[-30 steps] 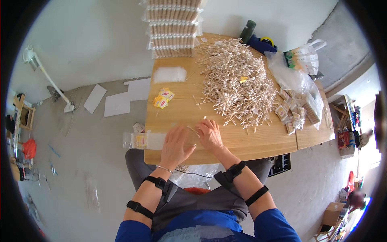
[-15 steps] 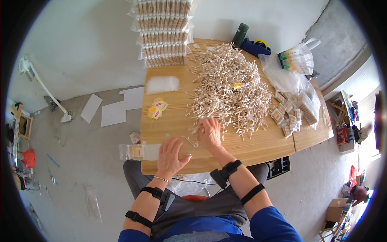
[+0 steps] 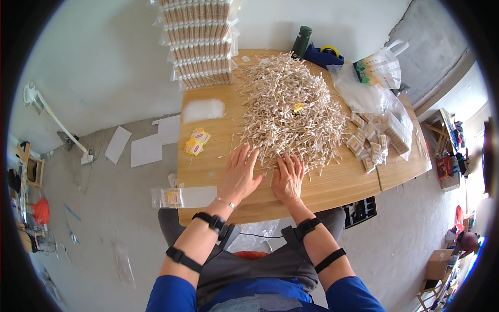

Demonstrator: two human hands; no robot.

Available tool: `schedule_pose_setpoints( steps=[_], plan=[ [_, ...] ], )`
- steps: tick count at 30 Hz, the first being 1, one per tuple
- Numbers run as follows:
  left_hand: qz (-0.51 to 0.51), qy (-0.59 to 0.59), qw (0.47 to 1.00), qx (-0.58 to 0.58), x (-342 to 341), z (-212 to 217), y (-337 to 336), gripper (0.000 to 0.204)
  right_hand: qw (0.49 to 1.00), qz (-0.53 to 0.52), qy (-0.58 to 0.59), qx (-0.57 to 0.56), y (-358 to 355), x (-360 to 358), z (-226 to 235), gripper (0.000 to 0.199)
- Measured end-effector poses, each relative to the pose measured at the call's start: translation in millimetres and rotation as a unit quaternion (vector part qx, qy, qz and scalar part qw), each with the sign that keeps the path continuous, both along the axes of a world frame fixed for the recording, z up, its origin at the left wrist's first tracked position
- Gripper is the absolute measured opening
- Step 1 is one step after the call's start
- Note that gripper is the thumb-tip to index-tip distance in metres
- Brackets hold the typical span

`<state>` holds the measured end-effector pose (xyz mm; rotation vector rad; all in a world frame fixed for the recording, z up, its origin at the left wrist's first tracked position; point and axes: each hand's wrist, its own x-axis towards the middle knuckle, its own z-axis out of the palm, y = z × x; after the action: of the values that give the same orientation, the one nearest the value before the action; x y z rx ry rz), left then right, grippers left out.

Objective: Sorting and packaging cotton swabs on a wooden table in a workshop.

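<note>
A large heap of cotton swabs (image 3: 291,104) covers the middle of the wooden table (image 3: 249,205). Both of my hands lie at its near edge. My left hand (image 3: 240,174) has its fingers stretched toward the loose swabs there, thumb apart. Just to its right, my right hand (image 3: 288,178) rests with fingers spread against the heap's front. I see nothing held in either hand; what lies under the fingertips is hidden. By the table's near left corner is a clear bag of swabs with a yellow card (image 3: 171,197), its empty end reaching toward my left forearm.
Stacked bags of swabs (image 3: 200,52) stand at the back left. Clear sleeves (image 3: 202,110) and yellow cards (image 3: 196,142) lie along the left side. Small swab packs (image 3: 366,140) and a plastic bag (image 3: 364,96) are right; a green bottle (image 3: 301,41) and tape dispenser (image 3: 323,56) stand behind.
My left hand has moved forward and right, from the bag's empty end to the heap. My right hand has shifted right and slightly nearer, its fingers now spread.
</note>
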<state>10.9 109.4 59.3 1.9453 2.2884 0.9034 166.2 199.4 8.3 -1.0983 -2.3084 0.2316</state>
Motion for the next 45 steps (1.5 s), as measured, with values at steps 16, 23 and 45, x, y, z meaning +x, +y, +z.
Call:
schedule_pose_setpoints(
  steps=[16, 23, 45],
  plan=[
    [0.056, 0.024, 0.998, -0.033, -73, -20, -24, 0.014, 0.988, 0.118, -0.097, -0.008, -6, 2, 13, 0.055],
    [0.112, 0.046, 0.993, -0.009, -75, -23, -33, 0.037, 0.997, 0.025, -0.062, 0.036, -5, -2, 0, 0.057],
    [0.046, -0.052, 0.996, -0.049, -38, -41, -95, 0.077, 0.997, 0.035, -0.044, 0.061, -7, -6, 4, 0.048]
  ],
)
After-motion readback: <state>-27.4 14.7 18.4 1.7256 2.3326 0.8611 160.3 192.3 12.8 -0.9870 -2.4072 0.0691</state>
